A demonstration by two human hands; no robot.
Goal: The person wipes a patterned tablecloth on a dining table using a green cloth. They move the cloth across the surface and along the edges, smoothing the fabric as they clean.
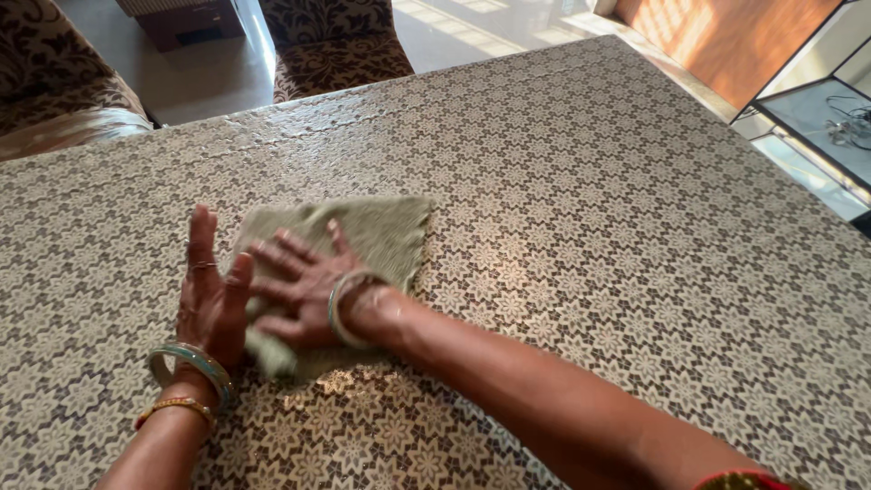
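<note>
Both my forearms cross low over the patterned table. My right hand presses flat, fingers spread, on the folded green cloth. My left hand lies open at its edge.

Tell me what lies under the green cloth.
The folded pale-green cloth lies on the patterned lace tablecloth. Both hands, left hand and right hand, press it; anything beneath is hidden.

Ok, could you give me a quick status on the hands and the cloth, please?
Left hand flat at the cloth's left edge. Right hand open, pressing the green cloth onto the patterned table. Nothing else near the cloth.
</note>
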